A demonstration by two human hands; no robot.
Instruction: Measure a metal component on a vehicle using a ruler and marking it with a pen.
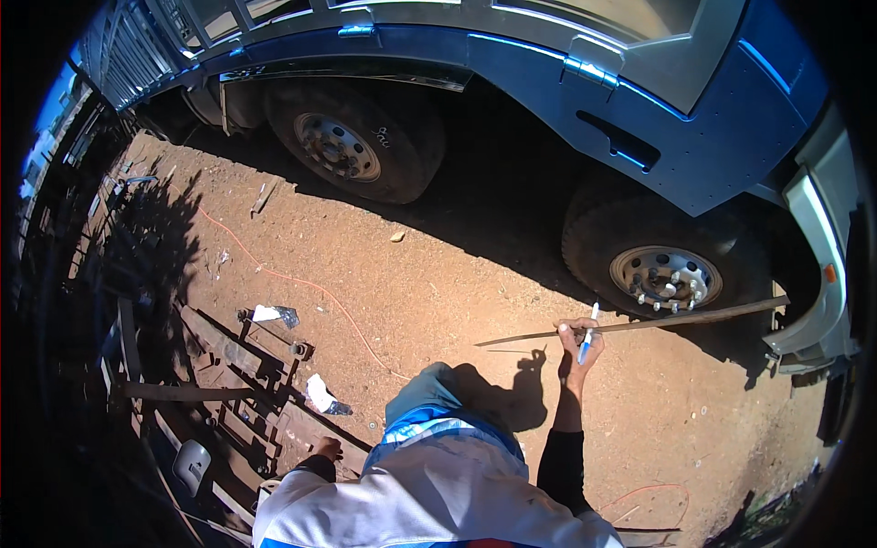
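Note:
My right hand [579,351] is closed around a white and blue marker pen [592,327], which stands up out of the fingers. The same hand grips a long, thin, dark strip [708,316], whose material I cannot make out. It runs from above the bare ground on the left to in front of the truck's front wheel [667,278]. Low on the left, my left hand [327,447] is beside a rusty metal plate [306,429], fingers loosely apart and holding nothing visible. Whether it touches the plate is unclear.
A blue truck body [676,137] spans the far side, with a second wheel [336,149] further left. Rusty metal framework [247,365] crowds the left. An orange cord [333,306] crosses the dirt. White scraps [320,393] lie near the frame, and a stone [397,237] lies farther off.

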